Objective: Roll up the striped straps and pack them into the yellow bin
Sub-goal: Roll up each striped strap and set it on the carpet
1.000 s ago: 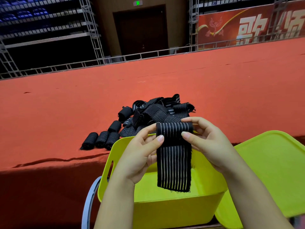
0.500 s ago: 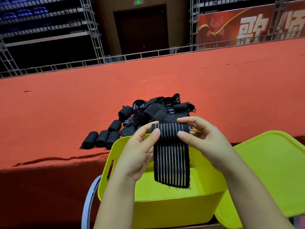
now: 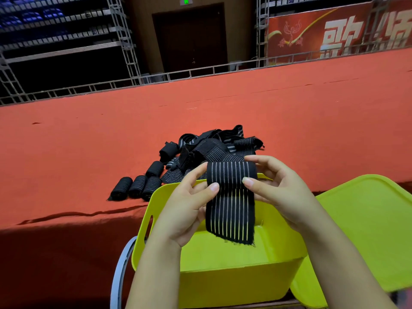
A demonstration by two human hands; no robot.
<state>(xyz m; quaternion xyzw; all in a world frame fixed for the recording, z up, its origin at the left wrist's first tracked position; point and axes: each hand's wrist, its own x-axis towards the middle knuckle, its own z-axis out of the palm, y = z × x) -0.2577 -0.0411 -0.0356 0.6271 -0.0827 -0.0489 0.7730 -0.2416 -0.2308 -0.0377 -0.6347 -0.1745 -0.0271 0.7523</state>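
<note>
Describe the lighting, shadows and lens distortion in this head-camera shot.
Head view: bright, even light on the red carpeted stage and the yellow bin; the stands behind are dark; the stage's front face below its edge lies in shadow; wide-angle bending bows the metal railing; the striped strap is sharp.

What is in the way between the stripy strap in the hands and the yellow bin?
Nothing visible. The left hand and right hand pinch the striped strap right above the open yellow bin, and its loose end hangs over the bin's opening.
</note>
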